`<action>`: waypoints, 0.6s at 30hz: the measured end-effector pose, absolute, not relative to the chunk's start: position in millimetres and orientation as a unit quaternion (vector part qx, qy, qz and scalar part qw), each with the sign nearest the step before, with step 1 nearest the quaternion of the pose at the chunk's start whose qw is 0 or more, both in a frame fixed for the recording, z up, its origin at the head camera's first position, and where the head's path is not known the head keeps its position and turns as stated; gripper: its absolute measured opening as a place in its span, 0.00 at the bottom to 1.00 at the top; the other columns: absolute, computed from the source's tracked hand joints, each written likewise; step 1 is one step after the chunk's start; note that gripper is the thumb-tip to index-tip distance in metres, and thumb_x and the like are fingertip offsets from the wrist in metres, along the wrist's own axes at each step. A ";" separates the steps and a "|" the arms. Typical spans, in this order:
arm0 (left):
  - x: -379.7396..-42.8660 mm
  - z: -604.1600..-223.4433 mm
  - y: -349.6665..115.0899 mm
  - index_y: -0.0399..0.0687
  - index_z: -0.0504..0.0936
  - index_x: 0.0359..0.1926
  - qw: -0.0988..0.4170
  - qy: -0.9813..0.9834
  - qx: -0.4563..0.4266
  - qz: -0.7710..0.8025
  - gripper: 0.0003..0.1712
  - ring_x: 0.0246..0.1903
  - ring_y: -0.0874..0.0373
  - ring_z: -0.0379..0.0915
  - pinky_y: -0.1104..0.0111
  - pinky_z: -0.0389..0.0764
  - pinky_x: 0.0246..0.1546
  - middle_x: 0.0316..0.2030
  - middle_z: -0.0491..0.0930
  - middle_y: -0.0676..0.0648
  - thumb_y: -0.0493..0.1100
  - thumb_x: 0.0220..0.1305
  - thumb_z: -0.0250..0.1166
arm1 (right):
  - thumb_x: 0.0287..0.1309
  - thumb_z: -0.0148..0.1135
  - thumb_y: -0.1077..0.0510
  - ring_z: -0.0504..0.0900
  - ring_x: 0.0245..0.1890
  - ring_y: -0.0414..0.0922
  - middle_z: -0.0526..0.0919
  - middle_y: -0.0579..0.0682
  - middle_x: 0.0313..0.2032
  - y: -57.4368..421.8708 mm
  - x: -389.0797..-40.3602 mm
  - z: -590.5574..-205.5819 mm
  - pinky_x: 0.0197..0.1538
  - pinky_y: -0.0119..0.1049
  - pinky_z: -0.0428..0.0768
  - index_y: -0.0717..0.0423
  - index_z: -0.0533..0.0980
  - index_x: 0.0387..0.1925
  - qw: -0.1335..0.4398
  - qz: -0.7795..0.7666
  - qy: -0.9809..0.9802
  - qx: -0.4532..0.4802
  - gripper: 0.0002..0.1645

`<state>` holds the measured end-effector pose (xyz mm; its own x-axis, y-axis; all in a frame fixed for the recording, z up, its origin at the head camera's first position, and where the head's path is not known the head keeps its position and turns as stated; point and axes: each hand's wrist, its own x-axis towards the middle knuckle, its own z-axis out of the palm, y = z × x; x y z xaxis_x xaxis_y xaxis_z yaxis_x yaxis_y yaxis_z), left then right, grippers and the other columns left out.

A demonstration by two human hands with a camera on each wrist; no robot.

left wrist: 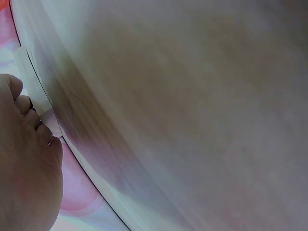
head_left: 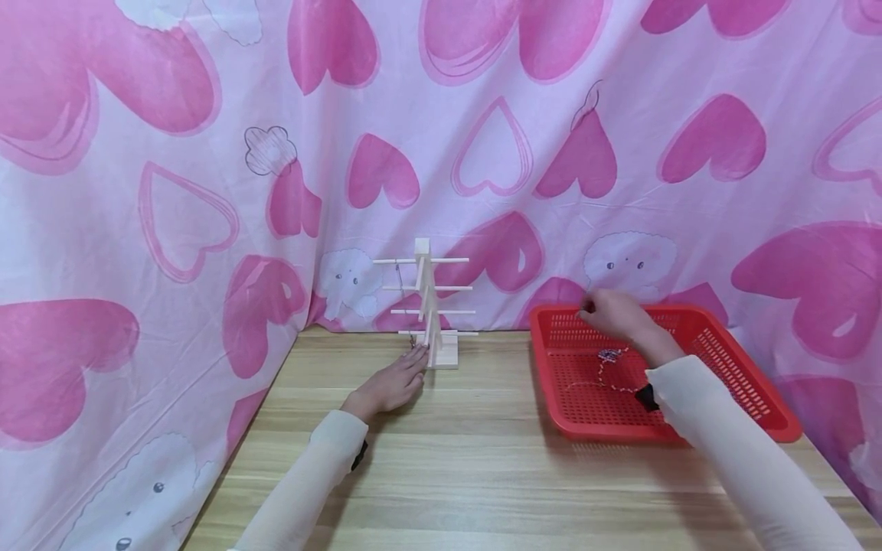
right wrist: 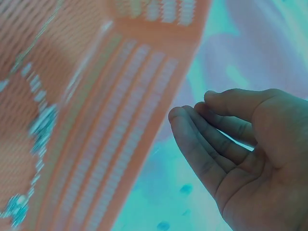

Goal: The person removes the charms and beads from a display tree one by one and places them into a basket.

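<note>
A pale wooden rack (head_left: pixel 423 291) with several crosswise pegs stands on the table, with a thin dark strand (head_left: pixel 397 275) hanging at its left side. My left hand (head_left: pixel 394 383) reaches to the foot of the rack, its fingertips touching near the base (head_left: pixel 444 353). In the left wrist view, part of that hand (left wrist: pixel 29 159) shows beside the base. Above the far rim of a red basket (head_left: pixel 551 405) is my right hand (head_left: pixel 620 315). Seen from its wrist, this hand (right wrist: pixel 260 149) has gently bent fingers, thumb apart, and nothing between them. A beaded cord (head_left: pixel 601 375) lies in the basket.
The wood-grain table (head_left: pixel 468 474) carries the rack at its back and the basket to the right. A pink heart-print cloth (head_left: pixel 482 153) hangs behind and along both sides. More beaded strands (right wrist: pixel 44 125) appear inside the basket in the right wrist view.
</note>
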<state>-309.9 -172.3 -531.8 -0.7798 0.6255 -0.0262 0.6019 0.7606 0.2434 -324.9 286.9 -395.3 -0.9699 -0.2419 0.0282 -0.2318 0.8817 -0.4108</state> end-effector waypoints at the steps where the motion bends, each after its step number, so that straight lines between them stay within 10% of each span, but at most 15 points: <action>1: -310.1 -531.9 -172.3 0.33 0.54 0.83 0.053 0.936 0.328 0.113 0.34 0.85 0.40 0.44 0.49 0.54 0.86 0.85 0.48 0.35 0.45 0.85 0.40 | 0.72 0.62 0.59 0.79 0.32 0.48 0.84 0.53 0.32 278.7 -325.6 -393.3 0.36 0.39 0.79 0.62 0.85 0.47 0.004 -0.207 0.969 -0.132 0.11; 18: -310.6 -532.5 -172.7 0.36 0.51 0.84 0.064 0.939 0.320 0.107 0.34 0.86 0.42 0.42 0.51 0.51 0.86 0.86 0.46 0.38 0.47 0.86 0.39 | 0.70 0.67 0.59 0.78 0.30 0.44 0.85 0.48 0.29 166.8 -323.1 -383.6 0.37 0.38 0.80 0.56 0.88 0.38 -0.040 -0.246 0.942 -0.226 0.07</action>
<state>-310.6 -172.7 -532.5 -0.7868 0.6151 -0.0517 0.5877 0.7721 0.2417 -323.1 166.8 -383.6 -0.8942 -0.4067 0.1872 -0.4463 0.7768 -0.4442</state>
